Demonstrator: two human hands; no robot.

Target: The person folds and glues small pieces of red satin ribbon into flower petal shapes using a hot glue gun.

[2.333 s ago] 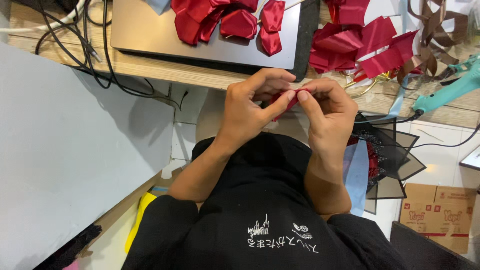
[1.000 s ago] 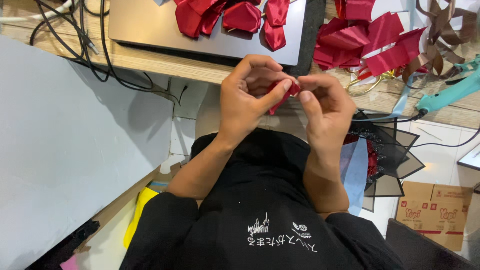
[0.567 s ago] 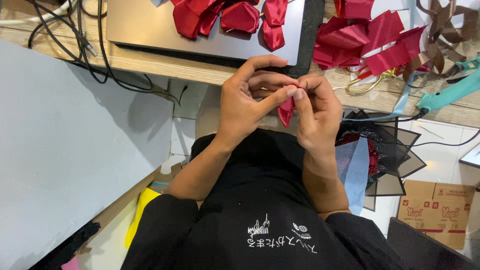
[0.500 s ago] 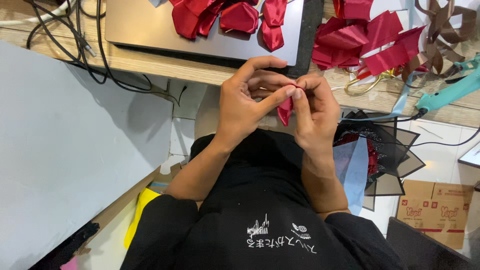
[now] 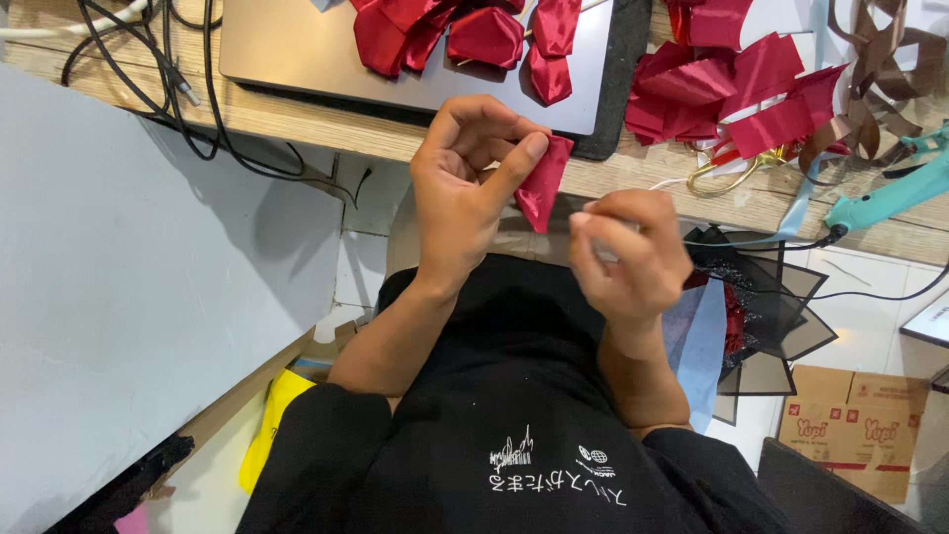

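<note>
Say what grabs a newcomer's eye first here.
The left hand, mid-frame, pinching a folded red ribbon piece between thumb and forefinger, with the right hand just beside it and off the ribbon. Behind them, more red pieces lie heaped on a grey laptop at the desk's far edge.

Laptop [image 5: 297, 49] cut off at top; right hand [image 5: 628, 257] blurred

The folded ribbon piece [image 5: 542, 184] is glossy deep red, like the ribbon pile [image 5: 732, 84]. The table [image 5: 297, 114] is pale wood-grain, the laptop [image 5: 297, 49] silver-grey, the glue gun [image 5: 890, 193] teal, the cables [image 5: 188, 99] black.
</note>
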